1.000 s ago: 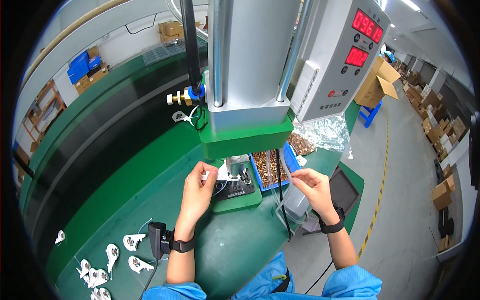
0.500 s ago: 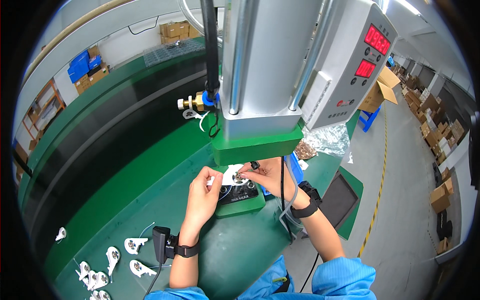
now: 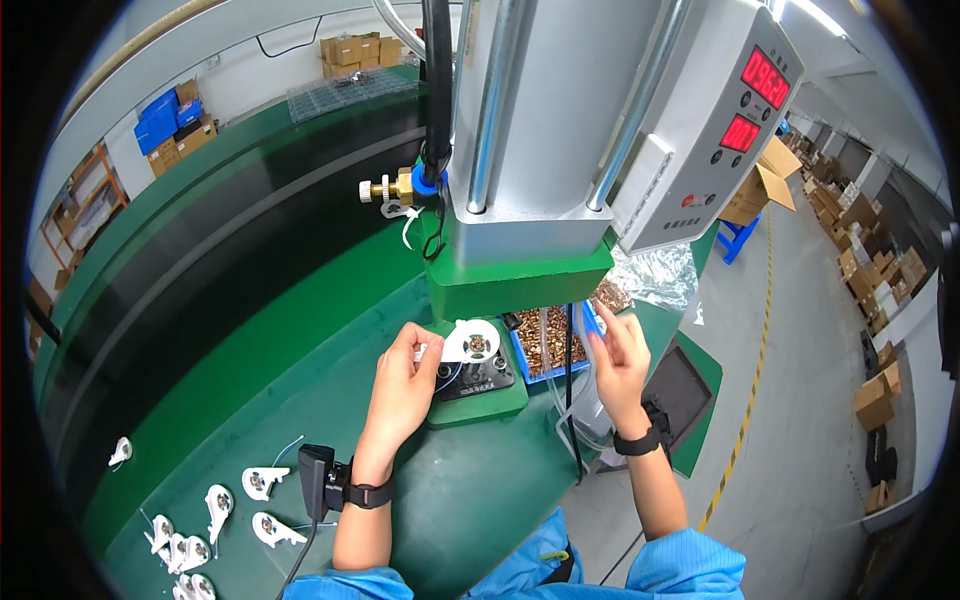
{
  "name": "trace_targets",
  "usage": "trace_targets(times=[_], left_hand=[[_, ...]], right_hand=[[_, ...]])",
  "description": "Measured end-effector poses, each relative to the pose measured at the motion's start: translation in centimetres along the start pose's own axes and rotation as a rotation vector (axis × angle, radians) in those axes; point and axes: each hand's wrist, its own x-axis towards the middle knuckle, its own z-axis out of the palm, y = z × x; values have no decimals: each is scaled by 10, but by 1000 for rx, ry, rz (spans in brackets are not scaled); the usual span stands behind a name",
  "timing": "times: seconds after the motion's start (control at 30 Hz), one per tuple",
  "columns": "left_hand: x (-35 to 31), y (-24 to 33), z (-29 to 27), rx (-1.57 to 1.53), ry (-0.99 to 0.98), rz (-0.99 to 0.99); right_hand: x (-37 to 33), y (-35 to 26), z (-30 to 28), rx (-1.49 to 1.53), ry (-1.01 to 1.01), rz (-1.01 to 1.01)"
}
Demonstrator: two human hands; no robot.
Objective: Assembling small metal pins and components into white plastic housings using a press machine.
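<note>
your right hand (image 3: pixel 622 365) has swung right, off the white part (image 3: pixel 464 347), to just beside the blue tray (image 3: pixel 548 377); its thumb and forefinger stand apart, nothing visible between them. your left hand (image 3: pixel 405 365) pinches the part's narrow tail, the round head lying over the black fixture (image 3: pixel 485 382), below the green press head (image 3: pixel 520 285); whether it is seated cannot be told. the tail grip presumably keeps your fingers clear of the press. the tray rim crowds the fixture's right; bare table (image 3: pixel 455 480) gives room on the near side.
</note>
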Motion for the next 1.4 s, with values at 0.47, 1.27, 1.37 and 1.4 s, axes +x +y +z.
trace_targets(times=[0.47,1.27,1.37,1.4], left_hand=[[-2,7,-2,-177,-40,-109],[44,-37,-87,274,301,-158],[-17,-31,-156,996,-108,-259],[-41,-22,-175,1063,-164,-348]], right_hand=[[14,56,26,-724,-560,-56],[29,54,20,-305,-394,69],[28,49,7,-296,-364,67],[28,48,8,-268,-356,77]])
